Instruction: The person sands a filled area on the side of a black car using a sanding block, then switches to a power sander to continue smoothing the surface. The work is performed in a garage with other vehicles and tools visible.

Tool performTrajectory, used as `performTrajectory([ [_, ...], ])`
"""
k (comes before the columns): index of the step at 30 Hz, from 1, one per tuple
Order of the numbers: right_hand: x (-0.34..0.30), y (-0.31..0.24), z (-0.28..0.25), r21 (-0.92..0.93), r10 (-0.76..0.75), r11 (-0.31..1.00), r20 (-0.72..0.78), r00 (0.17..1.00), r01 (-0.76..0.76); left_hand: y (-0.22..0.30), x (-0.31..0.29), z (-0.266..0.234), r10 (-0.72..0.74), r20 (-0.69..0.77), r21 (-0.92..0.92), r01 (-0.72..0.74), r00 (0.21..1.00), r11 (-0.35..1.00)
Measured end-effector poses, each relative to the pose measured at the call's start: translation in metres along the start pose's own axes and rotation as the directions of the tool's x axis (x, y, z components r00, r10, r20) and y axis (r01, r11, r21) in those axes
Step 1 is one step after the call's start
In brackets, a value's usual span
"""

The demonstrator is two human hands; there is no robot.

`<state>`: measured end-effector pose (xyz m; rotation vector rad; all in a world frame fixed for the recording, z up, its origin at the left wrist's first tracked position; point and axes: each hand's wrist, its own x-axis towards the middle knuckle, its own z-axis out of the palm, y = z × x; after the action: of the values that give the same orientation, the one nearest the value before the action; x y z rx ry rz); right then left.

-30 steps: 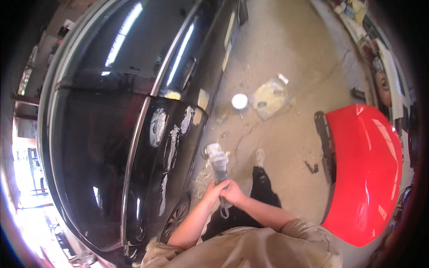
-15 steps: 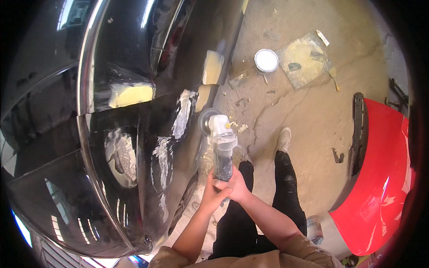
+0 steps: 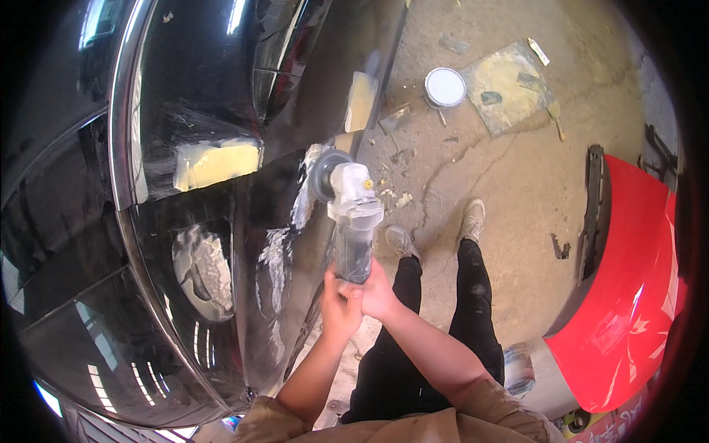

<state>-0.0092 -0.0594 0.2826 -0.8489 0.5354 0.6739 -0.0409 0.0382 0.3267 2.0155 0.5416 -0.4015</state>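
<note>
My left hand (image 3: 340, 306) and my right hand (image 3: 375, 289) are both closed around the rear of an angle grinder (image 3: 356, 214), which has a white head and a dusty body. Its round grey disc (image 3: 331, 176) is up against or just in front of a scraped, silvery strip (image 3: 303, 193) on the black car (image 3: 199, 88); I cannot tell whether it touches. A larger sanded hollow (image 3: 203, 273) and a rough bare streak (image 3: 275, 266) mark the panel to the left. Yellowish filler covers a patch (image 3: 220, 164) farther up, and another filler patch (image 3: 360, 101) lies near the car's edge.
On the concrete floor (image 3: 509, 192) stands a white-topped can (image 3: 445, 87) beside a filler-smeared board (image 3: 509, 88). A putty spreader (image 3: 556, 118) lies by it. To the right rests a red car panel (image 3: 628, 295). Another can (image 3: 519, 369) is beside my right leg.
Both hands have carried the grinder slightly left and away from me, bringing its disc over the scraped strip. My view has shifted a little, and my left shoe now shows more clearly.
</note>
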Motion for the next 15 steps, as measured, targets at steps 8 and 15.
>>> performTrajectory([
  [8, -0.001, 0.004, -0.006, -0.002, 0.019, 1.0, -0.02, 1.0, -0.019, -0.016, -0.002, 0.004, 0.054, -0.015, -0.026, -0.055, 0.998, 0.998],
  [15, -0.001, -0.003, -0.007, -0.132, 0.111, 0.984, -0.051, 0.992, -0.117, -0.009, -0.003, 0.007, -0.003, 0.005, -0.082, 0.003, 1.0, 0.997],
])
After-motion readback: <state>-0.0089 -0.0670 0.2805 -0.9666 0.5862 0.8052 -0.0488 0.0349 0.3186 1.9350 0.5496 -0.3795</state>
